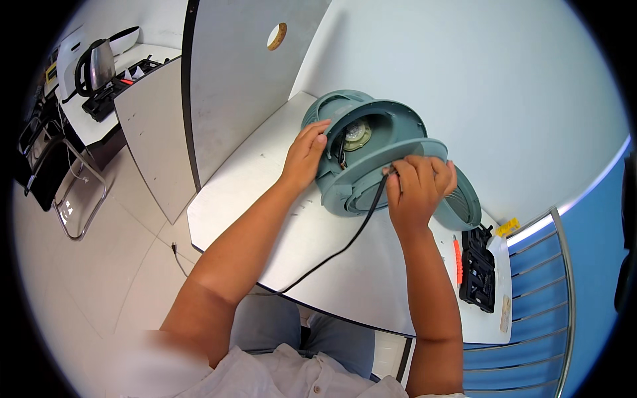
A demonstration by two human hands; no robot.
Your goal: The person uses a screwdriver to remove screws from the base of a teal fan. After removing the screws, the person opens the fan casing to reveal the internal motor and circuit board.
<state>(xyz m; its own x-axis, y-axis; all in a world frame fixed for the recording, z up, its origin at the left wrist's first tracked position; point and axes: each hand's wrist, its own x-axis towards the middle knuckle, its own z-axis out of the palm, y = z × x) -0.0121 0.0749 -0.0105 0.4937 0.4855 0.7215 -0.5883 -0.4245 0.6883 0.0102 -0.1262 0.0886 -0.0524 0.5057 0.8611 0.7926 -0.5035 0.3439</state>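
Observation:
A grey-green plastic appliance housing (pixel 406 125) lies on the white table, its round opening showing a pale round part, probably a motor (pixel 358 132), and some loose wires (pixel 342 158). My left hand (pixel 305 154) grips the housing's left rim, fingertips on the edge. In front of the opening, a round cover (pixel 352 174) of the same colour stands tilted and apart at the top. My right hand (pixel 419 186) is closed at this cover, fingers bent over its face beside a black power cord (pixel 350 244). The cord runs down across the table's near edge; what sits under the right fingers is partly hidden.
Right of the housing lies a curved green part (pixel 464 202). A black tool case (pixel 478 272), an orange-handled tool (pixel 458 260) and a yellow object (pixel 508 227) lie at the table's right. A grey partition (pixel 232 86) rises at left; a metal railing (pixel 564 285) stands at right.

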